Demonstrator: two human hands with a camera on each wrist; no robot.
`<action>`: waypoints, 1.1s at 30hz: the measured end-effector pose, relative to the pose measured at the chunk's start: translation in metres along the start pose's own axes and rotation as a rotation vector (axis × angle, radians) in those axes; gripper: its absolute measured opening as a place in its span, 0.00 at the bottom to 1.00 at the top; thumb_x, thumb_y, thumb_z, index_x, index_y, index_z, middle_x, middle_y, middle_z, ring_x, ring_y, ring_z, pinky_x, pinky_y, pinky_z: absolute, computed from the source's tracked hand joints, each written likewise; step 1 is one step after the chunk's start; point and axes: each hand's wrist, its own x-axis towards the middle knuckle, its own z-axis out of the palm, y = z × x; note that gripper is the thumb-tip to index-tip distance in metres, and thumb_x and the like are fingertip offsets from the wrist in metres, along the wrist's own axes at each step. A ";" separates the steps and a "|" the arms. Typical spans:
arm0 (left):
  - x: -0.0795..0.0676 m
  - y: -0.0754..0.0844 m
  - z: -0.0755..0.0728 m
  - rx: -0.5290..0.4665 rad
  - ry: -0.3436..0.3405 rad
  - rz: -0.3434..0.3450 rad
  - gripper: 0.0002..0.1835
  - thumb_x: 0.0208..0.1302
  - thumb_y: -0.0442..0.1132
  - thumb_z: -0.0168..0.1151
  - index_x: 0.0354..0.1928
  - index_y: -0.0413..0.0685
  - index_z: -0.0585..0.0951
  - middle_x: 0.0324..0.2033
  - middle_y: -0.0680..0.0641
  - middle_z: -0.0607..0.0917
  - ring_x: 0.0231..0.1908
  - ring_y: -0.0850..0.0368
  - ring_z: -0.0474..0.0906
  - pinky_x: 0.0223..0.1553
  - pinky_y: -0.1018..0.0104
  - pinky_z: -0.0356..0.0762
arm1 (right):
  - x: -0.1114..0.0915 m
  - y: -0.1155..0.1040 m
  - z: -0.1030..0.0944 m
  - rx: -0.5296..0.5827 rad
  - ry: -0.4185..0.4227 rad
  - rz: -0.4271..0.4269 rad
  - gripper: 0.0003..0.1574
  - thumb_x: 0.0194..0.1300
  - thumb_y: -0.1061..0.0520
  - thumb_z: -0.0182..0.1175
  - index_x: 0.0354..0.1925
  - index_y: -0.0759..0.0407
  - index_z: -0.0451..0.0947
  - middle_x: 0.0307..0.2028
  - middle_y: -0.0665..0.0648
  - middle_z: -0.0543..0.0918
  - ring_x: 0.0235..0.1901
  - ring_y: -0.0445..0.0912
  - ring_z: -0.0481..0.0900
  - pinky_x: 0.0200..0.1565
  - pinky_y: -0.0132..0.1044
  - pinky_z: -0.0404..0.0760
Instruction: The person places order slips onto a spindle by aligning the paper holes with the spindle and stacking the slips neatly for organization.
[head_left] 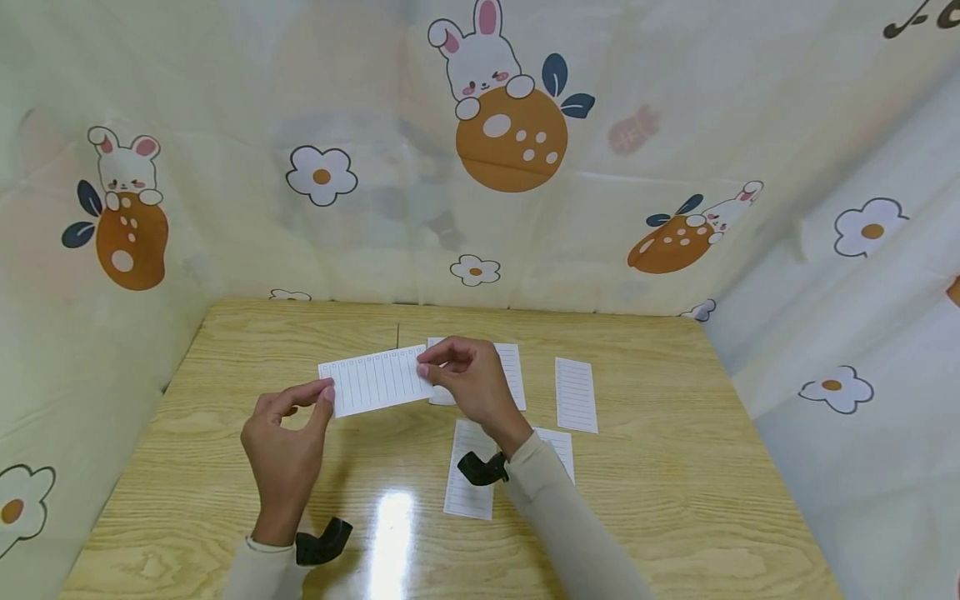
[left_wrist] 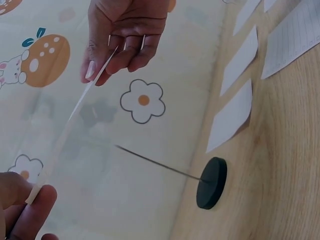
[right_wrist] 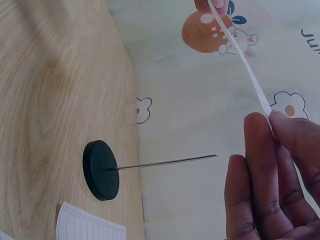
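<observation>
A ruled paper slip [head_left: 378, 382] is stretched between both hands, held above the table. My left hand [head_left: 285, 442] pinches its left end between thumb and fingers. At the other end, my right hand [head_left: 472, 383] pinches it with thumb and fingertips. Beyond the slip stands a paper spike with a round dark base [right_wrist: 101, 171] and a thin upright metal pin [left_wrist: 157, 163]; it is apart from the slip. In the head view only the tip of the pin [head_left: 398, 333] shows, the base being hidden behind the slip.
Several more ruled slips lie on the wooden table [head_left: 660, 500]: one slip [head_left: 576, 396] at the right, another slip [head_left: 457, 492] near the right wrist, others partly covered by the right hand and arm. A printed curtain [head_left: 360, 250] hangs along the table's back and sides.
</observation>
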 end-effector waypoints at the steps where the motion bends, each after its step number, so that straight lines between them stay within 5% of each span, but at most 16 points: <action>1: 0.001 0.000 0.000 0.003 -0.002 -0.001 0.06 0.59 0.35 0.70 0.37 0.53 0.91 0.29 0.47 0.89 0.36 0.59 0.74 0.43 0.66 0.64 | 0.001 0.000 0.000 0.001 0.002 0.000 0.08 0.60 0.54 0.71 0.39 0.51 0.86 0.39 0.53 0.88 0.32 0.48 0.85 0.33 0.34 0.80; 33: 0.044 -0.003 0.007 0.076 -0.043 0.021 0.06 0.62 0.39 0.69 0.38 0.49 0.91 0.30 0.45 0.90 0.36 0.60 0.73 0.42 0.66 0.66 | 0.036 -0.001 0.006 0.040 0.043 0.047 0.07 0.60 0.56 0.71 0.38 0.54 0.86 0.40 0.55 0.88 0.34 0.47 0.85 0.41 0.42 0.85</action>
